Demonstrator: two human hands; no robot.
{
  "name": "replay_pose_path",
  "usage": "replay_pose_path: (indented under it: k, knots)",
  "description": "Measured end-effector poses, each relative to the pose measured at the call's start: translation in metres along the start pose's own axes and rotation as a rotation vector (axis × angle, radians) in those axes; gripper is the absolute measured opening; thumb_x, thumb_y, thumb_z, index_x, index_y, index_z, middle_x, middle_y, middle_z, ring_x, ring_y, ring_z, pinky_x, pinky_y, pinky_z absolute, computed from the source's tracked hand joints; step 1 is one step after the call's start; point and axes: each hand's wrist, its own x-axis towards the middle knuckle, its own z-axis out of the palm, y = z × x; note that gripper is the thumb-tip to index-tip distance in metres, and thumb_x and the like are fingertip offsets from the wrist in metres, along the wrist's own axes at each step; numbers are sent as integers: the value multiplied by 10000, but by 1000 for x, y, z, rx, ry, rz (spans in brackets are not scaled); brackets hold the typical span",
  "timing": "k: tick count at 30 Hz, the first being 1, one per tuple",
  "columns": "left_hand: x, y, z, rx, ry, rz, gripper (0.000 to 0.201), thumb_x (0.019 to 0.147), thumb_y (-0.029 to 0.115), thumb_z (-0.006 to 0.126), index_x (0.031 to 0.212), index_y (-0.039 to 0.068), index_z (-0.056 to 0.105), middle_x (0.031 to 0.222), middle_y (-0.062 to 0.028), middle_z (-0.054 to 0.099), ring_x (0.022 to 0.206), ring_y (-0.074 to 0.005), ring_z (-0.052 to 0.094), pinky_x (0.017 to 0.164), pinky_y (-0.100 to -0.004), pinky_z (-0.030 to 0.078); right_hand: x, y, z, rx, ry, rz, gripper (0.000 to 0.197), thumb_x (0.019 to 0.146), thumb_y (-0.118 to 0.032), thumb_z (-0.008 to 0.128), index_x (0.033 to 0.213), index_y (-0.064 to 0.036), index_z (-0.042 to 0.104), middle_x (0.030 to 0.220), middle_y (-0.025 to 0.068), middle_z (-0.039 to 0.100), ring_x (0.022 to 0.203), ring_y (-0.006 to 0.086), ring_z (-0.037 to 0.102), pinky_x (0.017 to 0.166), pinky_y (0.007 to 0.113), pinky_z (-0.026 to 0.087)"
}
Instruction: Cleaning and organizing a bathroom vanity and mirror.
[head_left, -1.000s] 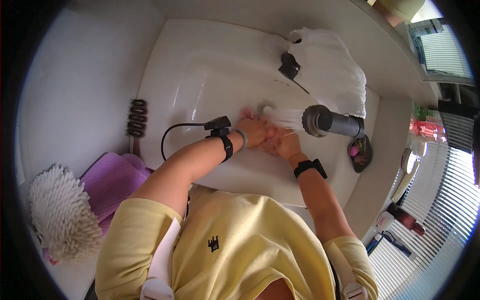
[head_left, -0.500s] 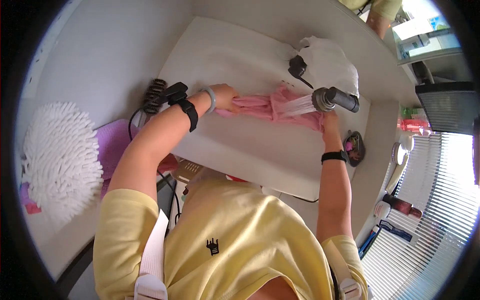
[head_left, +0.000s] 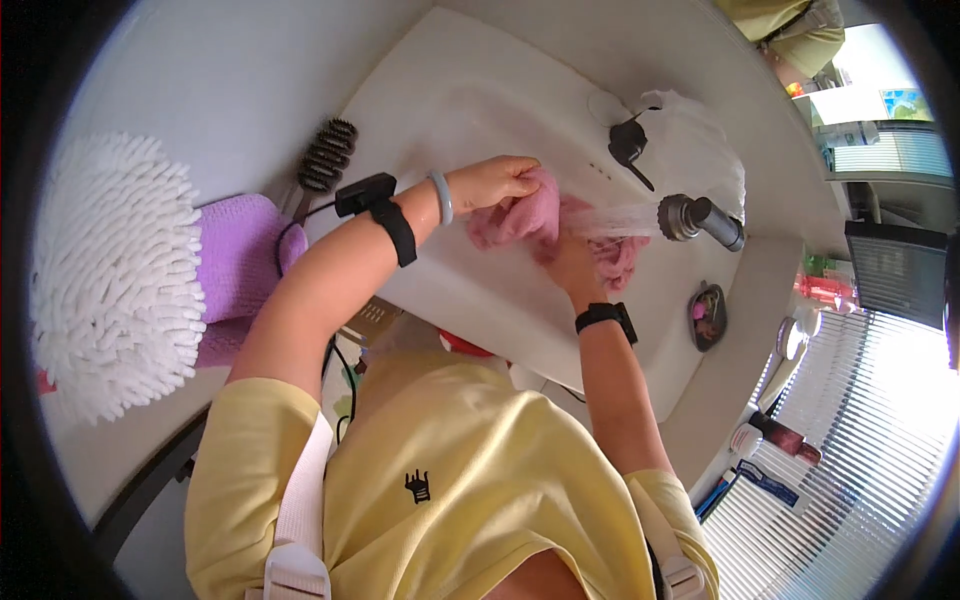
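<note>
Over a white sink basin (head_left: 470, 90), both my hands grip a wet pink cloth (head_left: 520, 215). My left hand (head_left: 495, 180) pinches its upper left end; a pale bangle and a black wrist strap sit on that arm. My right hand (head_left: 570, 265) clutches the bunched lower part, close under a chrome faucet (head_left: 700, 218) with water running from the spout onto the cloth. A black band is on my right wrist.
A white fluffy mop head (head_left: 110, 280) and a purple cloth (head_left: 235, 260) lie on the counter at left, near a black hairbrush (head_left: 325, 155). A white plastic bag (head_left: 700, 150) sits behind the faucet. A small dark dish (head_left: 707, 315) rests on the sink's right rim. Window blinds (head_left: 860, 440) are at right.
The cloth was stretched out between my hands half a second ago; now it is bunched up, with my hands closer together under the running water.
</note>
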Motion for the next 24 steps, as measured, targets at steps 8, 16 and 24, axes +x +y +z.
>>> replay_pose_path:
  k: [8,16,24]
  knots:
    - [38,-78,36,126,372,-137,394,968,349,590,1192,32,520,1077,-97,587,963,-146,570,814,-331,507,-11,-30,-95,797,-58,399,256,827,-189,742,1004,-7,708,812,-39,629,715,50,544,611,250,433]
    - [60,-99,119,-470,355,-83,256,1014,239,490,1066,35,635,1087,-63,658,974,-143,621,804,-323,553,3,-29,-37,907,401,386,181,912,-143,638,881,35,658,848,100,667,777,208,621,673,345,486]
    - [47,-70,105,109,315,40,316,1003,263,496,1068,8,672,996,-61,675,922,-134,612,824,-315,515,-2,-38,-68,703,350,371,330,945,-259,557,957,58,648,900,271,661,858,438,634,762,475,501]
